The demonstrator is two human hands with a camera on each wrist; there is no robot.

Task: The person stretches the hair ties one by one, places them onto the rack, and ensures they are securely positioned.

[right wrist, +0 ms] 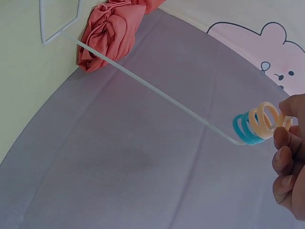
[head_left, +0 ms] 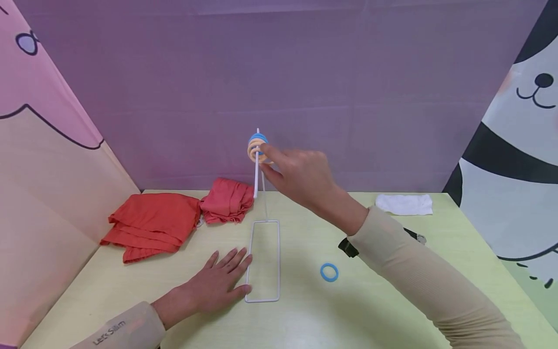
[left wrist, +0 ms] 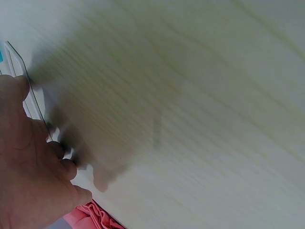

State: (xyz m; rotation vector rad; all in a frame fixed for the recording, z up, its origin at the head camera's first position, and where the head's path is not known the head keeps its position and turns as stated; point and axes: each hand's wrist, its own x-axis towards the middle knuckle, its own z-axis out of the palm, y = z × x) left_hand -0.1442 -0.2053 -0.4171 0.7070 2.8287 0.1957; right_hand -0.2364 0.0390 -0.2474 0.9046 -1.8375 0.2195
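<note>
A white wire stand (head_left: pixel 279 261) has a flat rectangular base on the table and a tall thin post (right wrist: pixel 143 83) with an arm at its top. Blue rings (right wrist: pixel 237 125) and peach rings (right wrist: pixel 259 125) hang together on that arm. My right hand (head_left: pixel 302 177) pinches a peach ring at the near side of the hanging rings, between thumb and forefinger. Down at the base, my left hand (head_left: pixel 218 286) lies palm down with fingers spread, its fingertips and thumb at the left wire. One loose blue ring (head_left: pixel 322 272) lies on the table to the right of the base.
Two folded red cloths (head_left: pixel 157 220) (head_left: pixel 227 199) lie at the back left. A rolled white cloth (head_left: pixel 403 204) is at the back right. Under the right forearm lies a black strap-like item (head_left: pixel 348 248), partly hidden. A purple curtain (head_left: pixel 348 72) stands behind the table.
</note>
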